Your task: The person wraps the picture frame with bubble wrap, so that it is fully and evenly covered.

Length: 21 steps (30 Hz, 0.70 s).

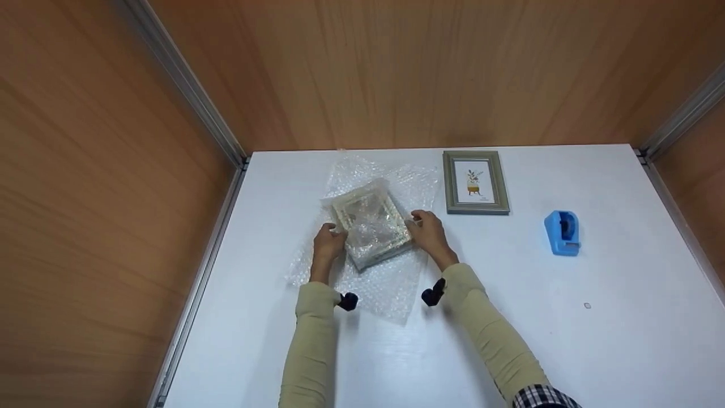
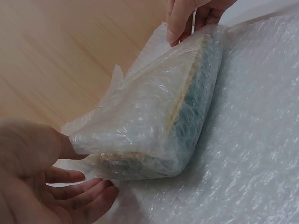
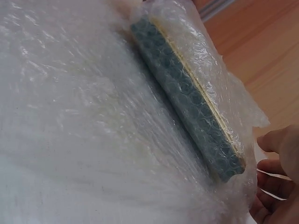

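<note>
A picture frame [image 1: 368,218] with a pale gold border lies at an angle, covered in clear bubble wrap [image 2: 133,119]. More bubble wrap [image 1: 391,294] spreads flat beneath it. At its left side, my left hand [image 1: 328,243] holds the wrap's folded edge between thumb and fingers; the left wrist view shows the lower fingers loosely bent below. My right hand [image 1: 429,231] grips the wrap at the right corner, its thumb and fingers [image 3: 275,186] about the edge. The frame's blue-grey side [image 3: 187,100] shows through the bubbles.
On the white table [image 1: 634,351], a second, unwrapped picture frame [image 1: 504,187] with a plant print lies behind my right hand. A blue tape dispenser [image 1: 562,233] stands farther right. Wooden panels [image 1: 396,73] enclose the table's back and sides.
</note>
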Each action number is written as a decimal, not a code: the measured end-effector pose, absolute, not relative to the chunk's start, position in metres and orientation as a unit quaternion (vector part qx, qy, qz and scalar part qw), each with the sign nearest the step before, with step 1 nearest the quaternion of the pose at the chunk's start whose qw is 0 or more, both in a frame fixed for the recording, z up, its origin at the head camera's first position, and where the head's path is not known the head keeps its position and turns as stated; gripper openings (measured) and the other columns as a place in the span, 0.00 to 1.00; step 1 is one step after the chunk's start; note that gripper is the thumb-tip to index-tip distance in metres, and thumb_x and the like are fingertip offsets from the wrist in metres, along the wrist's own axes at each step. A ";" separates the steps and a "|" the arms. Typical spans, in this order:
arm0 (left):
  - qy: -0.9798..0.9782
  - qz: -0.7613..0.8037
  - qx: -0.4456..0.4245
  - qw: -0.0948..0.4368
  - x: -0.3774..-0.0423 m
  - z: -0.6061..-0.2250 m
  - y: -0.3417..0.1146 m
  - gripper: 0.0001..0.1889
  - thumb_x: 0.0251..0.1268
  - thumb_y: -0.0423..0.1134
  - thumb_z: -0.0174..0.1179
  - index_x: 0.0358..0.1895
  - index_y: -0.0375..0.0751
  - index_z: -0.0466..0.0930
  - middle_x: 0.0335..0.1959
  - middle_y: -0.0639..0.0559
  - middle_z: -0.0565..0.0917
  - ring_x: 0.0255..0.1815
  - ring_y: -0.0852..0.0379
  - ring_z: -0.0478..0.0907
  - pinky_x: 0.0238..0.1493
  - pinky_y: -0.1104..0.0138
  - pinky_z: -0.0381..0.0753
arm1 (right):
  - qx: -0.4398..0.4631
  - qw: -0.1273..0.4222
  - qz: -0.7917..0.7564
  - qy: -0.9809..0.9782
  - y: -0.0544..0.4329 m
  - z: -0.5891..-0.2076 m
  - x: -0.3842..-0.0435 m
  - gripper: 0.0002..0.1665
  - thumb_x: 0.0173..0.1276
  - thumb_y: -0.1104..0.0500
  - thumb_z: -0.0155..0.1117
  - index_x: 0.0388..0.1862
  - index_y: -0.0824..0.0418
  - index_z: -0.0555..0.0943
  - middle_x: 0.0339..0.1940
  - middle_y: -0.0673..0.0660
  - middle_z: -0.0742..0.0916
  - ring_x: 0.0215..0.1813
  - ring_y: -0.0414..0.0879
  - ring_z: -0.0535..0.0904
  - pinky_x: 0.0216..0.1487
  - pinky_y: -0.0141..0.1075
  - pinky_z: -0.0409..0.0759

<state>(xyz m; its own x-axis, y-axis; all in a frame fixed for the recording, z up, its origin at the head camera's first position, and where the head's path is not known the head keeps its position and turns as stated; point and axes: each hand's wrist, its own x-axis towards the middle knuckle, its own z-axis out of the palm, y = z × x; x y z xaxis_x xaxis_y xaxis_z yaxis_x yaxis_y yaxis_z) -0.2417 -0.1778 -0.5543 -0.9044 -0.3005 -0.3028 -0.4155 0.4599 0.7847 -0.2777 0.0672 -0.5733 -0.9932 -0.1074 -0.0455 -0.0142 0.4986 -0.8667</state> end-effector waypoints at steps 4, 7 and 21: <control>0.843 0.487 -0.220 0.069 -0.242 -0.556 -0.178 0.24 0.66 0.40 0.55 0.62 0.31 0.68 0.48 0.35 0.82 0.36 0.51 0.82 0.39 0.64 0.81 | -0.036 0.060 -0.490 0.869 0.067 -0.573 -0.282 0.25 0.70 0.57 0.58 0.59 0.72 0.75 0.52 0.69 0.80 0.56 0.60 0.77 0.57 0.50 0.76; 0.827 0.508 -0.229 0.074 -0.242 -0.557 -0.178 0.24 0.66 0.40 0.56 0.62 0.31 0.67 0.48 0.36 0.81 0.27 0.57 0.79 0.32 0.68 0.80 | -0.034 0.066 -0.476 0.876 0.067 -0.574 -0.285 0.25 0.70 0.56 0.58 0.59 0.72 0.75 0.52 0.69 0.82 0.55 0.59 0.78 0.57 0.49 0.76; 0.837 0.487 -0.238 0.079 -0.245 -0.561 -0.179 0.24 0.64 0.43 0.58 0.59 0.32 0.72 0.46 0.37 0.83 0.27 0.59 0.78 0.28 0.71 0.77 | 0.021 0.130 -0.480 0.868 0.064 -0.570 -0.294 0.26 0.66 0.54 0.62 0.58 0.68 0.76 0.54 0.66 0.82 0.56 0.56 0.78 0.57 0.45 0.76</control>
<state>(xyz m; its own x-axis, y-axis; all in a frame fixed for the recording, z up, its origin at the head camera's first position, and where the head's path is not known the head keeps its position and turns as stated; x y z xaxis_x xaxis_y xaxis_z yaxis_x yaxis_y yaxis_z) -0.2447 -0.1791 -0.5607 -0.8743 -0.3213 -0.3638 -0.4750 0.4123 0.7774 -0.2939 0.0645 -0.5699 -0.9652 -0.0887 -0.2459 0.1611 0.5390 -0.8267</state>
